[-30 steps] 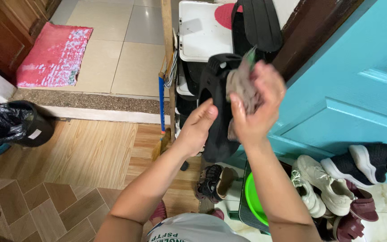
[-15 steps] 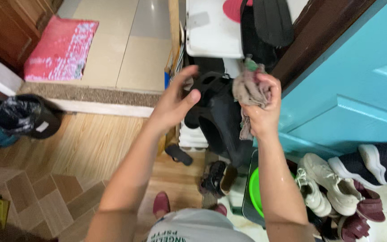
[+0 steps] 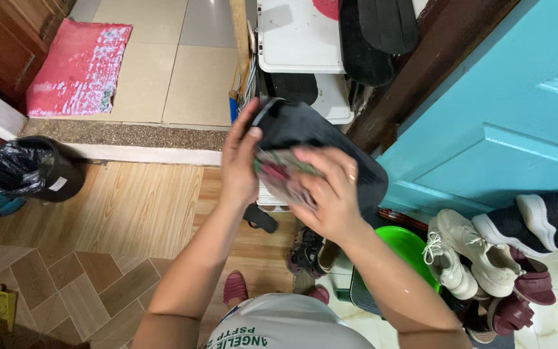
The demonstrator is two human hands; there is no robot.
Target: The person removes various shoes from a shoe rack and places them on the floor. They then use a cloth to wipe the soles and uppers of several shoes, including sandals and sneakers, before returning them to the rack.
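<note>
While the teal door (image 3: 518, 110) is filling the right side of the view, a white shoe rack (image 3: 298, 39) is standing far off beside it, with black slippers (image 3: 376, 32) leaning on top. At the far left a red mat (image 3: 75, 68) is lying on the tiles, and nearer, a black-lined bin (image 3: 30, 174) is sitting on the wood floor. At the near right, a green basin (image 3: 408, 249) is resting beside white sneakers (image 3: 460, 258). In the middle, the left hand (image 3: 240, 161) is gripping the far-left edge of a black slipper (image 3: 330, 145), held up sole outward. The right hand (image 3: 327, 194) is pressing a crumpled rag (image 3: 279, 174), seemingly multicoloured, flat against the slipper's near side, fingers spread over it.
</note>
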